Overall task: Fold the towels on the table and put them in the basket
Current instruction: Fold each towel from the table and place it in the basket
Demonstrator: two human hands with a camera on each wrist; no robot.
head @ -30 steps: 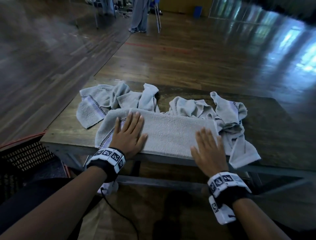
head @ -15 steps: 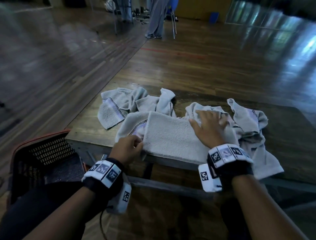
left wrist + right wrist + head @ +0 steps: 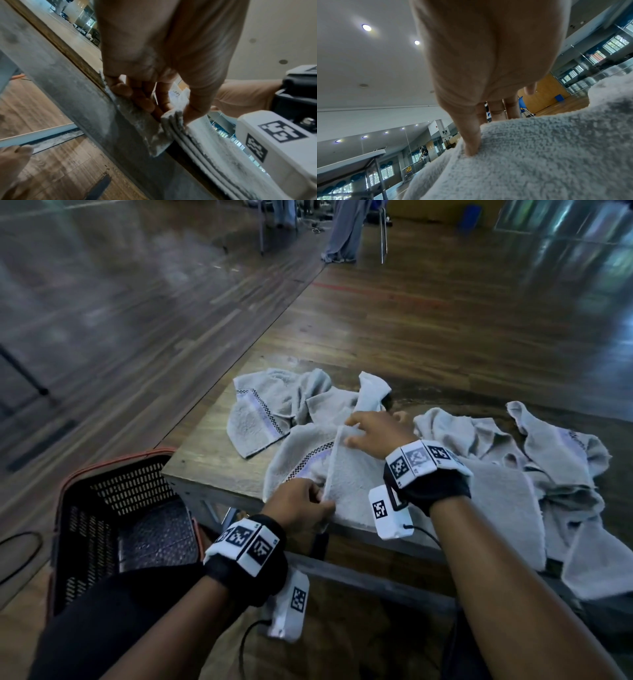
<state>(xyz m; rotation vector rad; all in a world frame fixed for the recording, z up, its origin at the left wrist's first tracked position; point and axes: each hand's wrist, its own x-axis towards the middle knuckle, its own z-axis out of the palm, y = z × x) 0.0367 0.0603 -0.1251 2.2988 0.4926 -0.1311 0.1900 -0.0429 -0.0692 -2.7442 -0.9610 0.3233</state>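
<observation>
A grey towel [image 3: 356,474] lies folded into a long strip along the near edge of the wooden table [image 3: 205,453]. My left hand [image 3: 303,503] pinches its near left corner at the table edge; the left wrist view shows the stacked layers [image 3: 173,119] caught between thumb and fingers. My right hand [image 3: 373,431] pinches the far left corner, and its thumb [image 3: 471,142] presses on the pile. Two more crumpled grey towels lie on the table, one at the back left [image 3: 270,405], one at the right [image 3: 548,453]. The black basket [image 3: 113,518] stands on the floor left of the table.
The basket has a red rim [image 3: 113,463] and mesh walls, and sits just below the table's left corner. A person's legs [image 3: 346,231] and chair legs stand far off on the wooden floor. A cable [image 3: 20,556] lies on the floor at the left.
Both hands have gone from lying flat on the towel to pinching its left end. The right hand has crossed from the towel's right side to its far left corner. The view has swung left.
</observation>
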